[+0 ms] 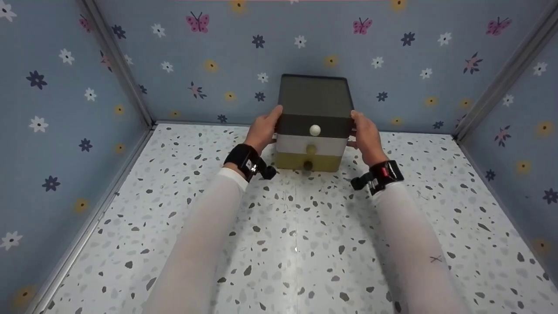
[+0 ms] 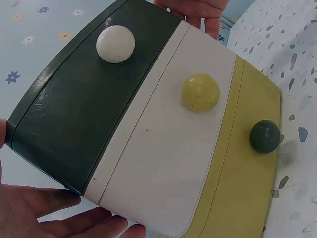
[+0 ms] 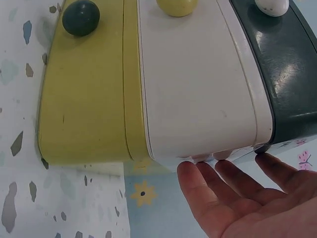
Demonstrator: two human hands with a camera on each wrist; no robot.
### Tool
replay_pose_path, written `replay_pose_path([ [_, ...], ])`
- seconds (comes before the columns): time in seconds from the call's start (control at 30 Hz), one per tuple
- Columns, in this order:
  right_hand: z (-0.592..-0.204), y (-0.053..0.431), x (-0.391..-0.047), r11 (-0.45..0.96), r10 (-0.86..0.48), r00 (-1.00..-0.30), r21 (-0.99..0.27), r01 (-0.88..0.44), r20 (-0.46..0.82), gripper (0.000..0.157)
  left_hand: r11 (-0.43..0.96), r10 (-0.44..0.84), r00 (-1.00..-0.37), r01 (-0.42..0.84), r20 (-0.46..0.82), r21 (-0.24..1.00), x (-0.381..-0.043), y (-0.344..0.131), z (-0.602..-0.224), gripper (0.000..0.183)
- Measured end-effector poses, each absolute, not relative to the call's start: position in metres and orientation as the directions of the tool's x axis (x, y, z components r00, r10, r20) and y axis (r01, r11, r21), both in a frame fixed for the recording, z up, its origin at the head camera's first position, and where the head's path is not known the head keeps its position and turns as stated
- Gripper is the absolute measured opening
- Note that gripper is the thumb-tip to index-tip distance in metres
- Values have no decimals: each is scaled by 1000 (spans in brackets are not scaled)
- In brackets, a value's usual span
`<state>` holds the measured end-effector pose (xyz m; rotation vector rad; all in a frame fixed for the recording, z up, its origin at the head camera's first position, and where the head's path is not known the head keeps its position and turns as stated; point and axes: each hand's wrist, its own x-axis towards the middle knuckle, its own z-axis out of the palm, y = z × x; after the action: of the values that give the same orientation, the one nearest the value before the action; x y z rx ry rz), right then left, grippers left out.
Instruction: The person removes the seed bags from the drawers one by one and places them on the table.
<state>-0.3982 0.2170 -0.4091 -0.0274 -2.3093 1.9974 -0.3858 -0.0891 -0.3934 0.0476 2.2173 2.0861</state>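
A small three-drawer box point(image 1: 314, 98) stands against the back wall. Its top drawer is dark green with a white knob point(image 2: 115, 44), the middle one white with a yellow knob point(image 2: 200, 92), the bottom one yellow with a dark green knob point(image 2: 265, 136). All three drawers are closed. My left hand point(image 1: 263, 128) touches the box's left side, fingers extended along it and the thumb up by the top edge. On the opposite side, my right hand point(image 1: 367, 135) rests its fingertips along the side wall, thumb near the upper corner.
The box stands at the back of a white speckled tabletop point(image 1: 296, 244). Blue flowered panels point(image 1: 209, 56) rise behind it and on both sides, with grey metal strips point(image 1: 126, 69) at the corners. Each wrist carries a black strap with a small camera point(image 1: 268, 172).
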Motion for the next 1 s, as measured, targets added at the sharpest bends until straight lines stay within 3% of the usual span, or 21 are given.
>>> replay_pose_path([
  [1.0,-408,236,-412,104,81,-996,-994,-29,38,72,130,59,-998,-1,-8,992,-400,-67,-394,77],
])
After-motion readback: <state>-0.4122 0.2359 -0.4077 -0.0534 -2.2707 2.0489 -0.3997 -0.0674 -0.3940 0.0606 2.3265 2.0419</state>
